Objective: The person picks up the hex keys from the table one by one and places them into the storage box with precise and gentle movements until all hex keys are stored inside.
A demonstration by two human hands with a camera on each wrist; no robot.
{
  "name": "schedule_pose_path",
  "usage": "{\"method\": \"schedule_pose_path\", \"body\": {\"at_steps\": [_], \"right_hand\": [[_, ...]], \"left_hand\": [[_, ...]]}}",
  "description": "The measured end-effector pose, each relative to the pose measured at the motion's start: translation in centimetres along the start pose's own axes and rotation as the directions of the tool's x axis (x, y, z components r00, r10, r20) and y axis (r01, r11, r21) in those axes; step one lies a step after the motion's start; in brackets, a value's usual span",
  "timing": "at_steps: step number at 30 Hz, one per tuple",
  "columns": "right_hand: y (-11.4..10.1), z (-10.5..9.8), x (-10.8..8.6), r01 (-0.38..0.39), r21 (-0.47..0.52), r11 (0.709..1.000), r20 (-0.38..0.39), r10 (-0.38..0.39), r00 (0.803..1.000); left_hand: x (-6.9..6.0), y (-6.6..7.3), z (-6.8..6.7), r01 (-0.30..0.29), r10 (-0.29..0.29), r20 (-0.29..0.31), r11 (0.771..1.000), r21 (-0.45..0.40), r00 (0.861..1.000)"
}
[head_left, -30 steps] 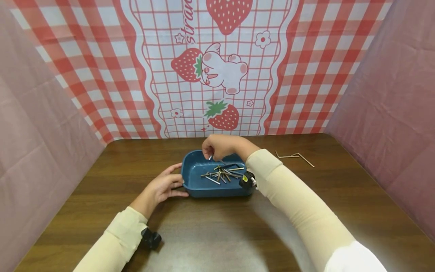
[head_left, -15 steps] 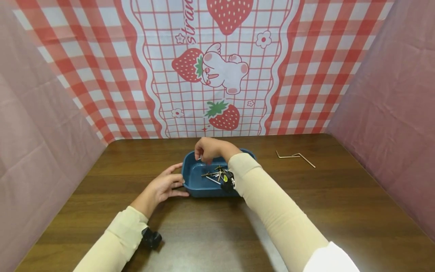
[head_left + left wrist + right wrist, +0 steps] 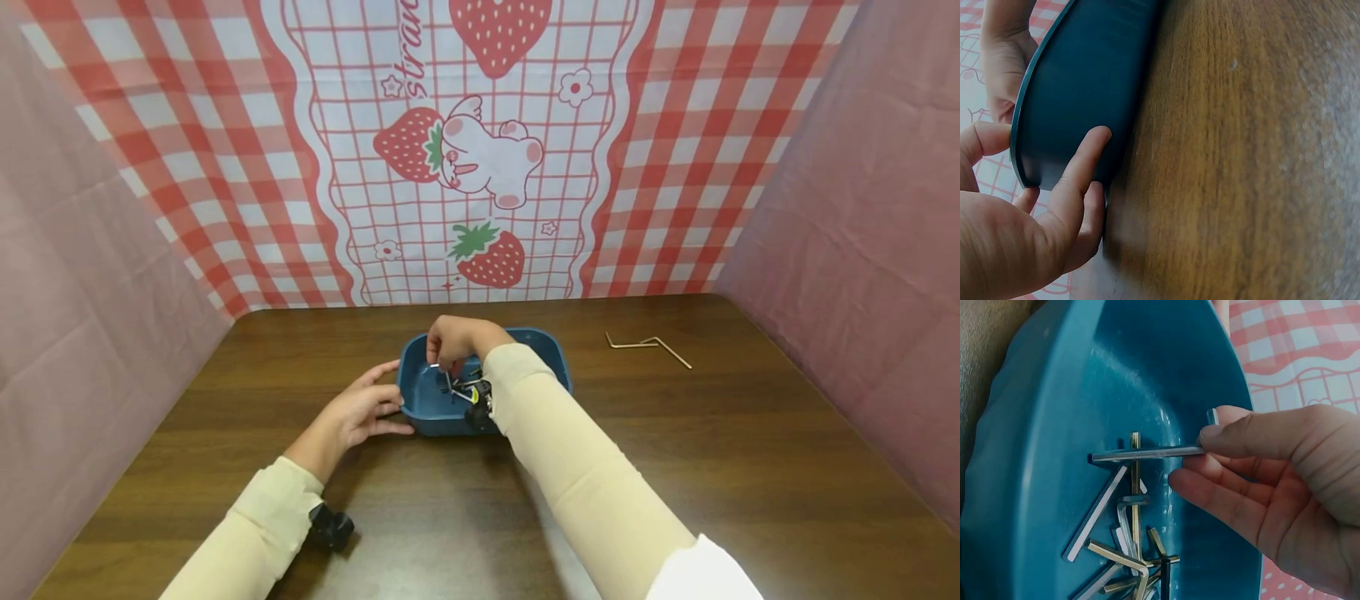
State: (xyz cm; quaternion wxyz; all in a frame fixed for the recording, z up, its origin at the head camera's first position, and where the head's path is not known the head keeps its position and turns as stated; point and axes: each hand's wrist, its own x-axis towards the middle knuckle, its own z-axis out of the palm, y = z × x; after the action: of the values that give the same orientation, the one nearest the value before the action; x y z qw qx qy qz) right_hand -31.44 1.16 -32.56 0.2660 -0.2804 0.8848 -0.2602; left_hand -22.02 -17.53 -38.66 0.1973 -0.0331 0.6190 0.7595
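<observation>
A silver L-shaped hex key [image 3: 1147, 454] is pinched between thumb and fingers of my right hand [image 3: 453, 340]. In the right wrist view its long arm points left, over a loose heap of hex keys [image 3: 1122, 553] in the blue tray [image 3: 558, 358]. The heap mixes silver, brass-coloured and black keys. At the tray's left end, my left hand [image 3: 363, 410] holds the corner. The left wrist view has one finger at the rim and others against the outer wall [image 3: 1085, 94]. My right forearm hides part of the tray in the head view.
Two brass-coloured hex keys [image 3: 651, 343] lie on the wooden table [image 3: 750, 450] to the right of the tray. A checked strawberry-print cloth [image 3: 480, 150] hangs behind the table, and pink cloth [image 3: 847, 250] closes off both sides.
My right hand has moved left and lower over the tray with the hex key between its fingers. The left hand stays at the tray's left end.
</observation>
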Motion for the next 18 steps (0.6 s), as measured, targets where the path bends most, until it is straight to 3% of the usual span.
{"method": "schedule_pose_path", "body": {"at_steps": [13,18], "right_hand": [[0.0,-0.2,-0.5,-0.049,0.044,0.998,0.014,0.049,0.999],[0.1,-0.5,-1.1,-0.030,-0.011,1.000,0.049,0.030,0.998]], "left_hand": [[-0.1,0.1,0.0,0.001,-0.001,-0.007,1.000,0.008,1.000],[0.0,0.0,0.0,0.001,-0.001,-0.005,1.000,0.000,1.000]]}}
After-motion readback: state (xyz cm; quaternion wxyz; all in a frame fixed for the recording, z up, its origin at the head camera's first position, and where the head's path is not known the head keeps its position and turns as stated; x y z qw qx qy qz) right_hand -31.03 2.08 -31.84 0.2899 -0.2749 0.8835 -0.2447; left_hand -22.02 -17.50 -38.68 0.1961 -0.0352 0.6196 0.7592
